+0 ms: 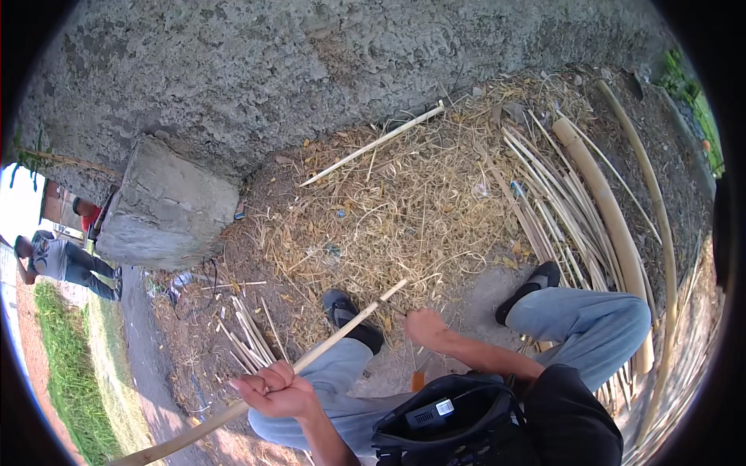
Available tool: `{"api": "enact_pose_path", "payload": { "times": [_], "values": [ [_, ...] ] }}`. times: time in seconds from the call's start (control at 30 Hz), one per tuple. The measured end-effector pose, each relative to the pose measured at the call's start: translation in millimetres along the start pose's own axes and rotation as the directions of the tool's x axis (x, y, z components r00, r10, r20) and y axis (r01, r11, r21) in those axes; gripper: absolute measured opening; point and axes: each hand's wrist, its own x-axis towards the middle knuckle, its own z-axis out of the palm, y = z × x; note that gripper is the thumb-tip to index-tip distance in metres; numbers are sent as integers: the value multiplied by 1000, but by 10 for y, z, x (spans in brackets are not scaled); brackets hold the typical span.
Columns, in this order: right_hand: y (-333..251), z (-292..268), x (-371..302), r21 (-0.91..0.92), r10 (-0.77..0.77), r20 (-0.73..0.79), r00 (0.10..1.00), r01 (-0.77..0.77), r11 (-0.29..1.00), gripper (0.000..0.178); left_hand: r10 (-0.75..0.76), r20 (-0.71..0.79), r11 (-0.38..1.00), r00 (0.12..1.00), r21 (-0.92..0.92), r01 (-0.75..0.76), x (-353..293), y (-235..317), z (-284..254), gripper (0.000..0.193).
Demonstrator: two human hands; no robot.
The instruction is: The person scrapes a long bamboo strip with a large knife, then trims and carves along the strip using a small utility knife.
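My left hand (pixel 276 390) is closed around a long pale bamboo strip (pixel 338 335), palm turned up. The strip slants from the lower left, over my left thigh, to a tip past my left shoe. My right hand (pixel 426 328) is closed on what looks like a knife (pixel 392 307); its handle is hidden in my fist. The thin dark blade meets the strip near the far tip. Curly bamboo shavings (pixel 388 225) cover the ground in front of my feet.
Split bamboo strips (pixel 552 194) and thick poles (pixel 610 206) lie at right, with a smaller bundle (pixel 250 335) at left. One strip (pixel 373 144) rests by the rough wall (pixel 311 70). A concrete block (pixel 171 206) stands at left. Two people are beyond it. An open black bag (pixel 458 415) sits before me.
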Motion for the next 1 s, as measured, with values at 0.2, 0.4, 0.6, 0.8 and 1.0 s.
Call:
{"api": "enact_pose_path", "payload": {
  "times": [0.2,0.4,0.6,0.8,1.0],
  "values": [
    [-44,147,42,20,-43,-80,996,45,999,51,-20,9,1000,1000,0,20,114,-4,-83,49],
    [-42,105,-30,82,-141,90,986,134,988,49,-50,-102,999,994,13,52,173,3,-150,52],
    [27,109,-27,90,-31,28,999,28,996,47,-16,-3,1000,1000,0,16,132,-27,-58,49],
    [91,185,19,47,-5,-52,999,7,999,49,-14,45,999,999,29,13,117,-22,-13,49],
    [135,150,26,39,-154,-29,988,155,987,48,-18,59,1000,998,16,17,62,-3,39,51]
  ]
}}
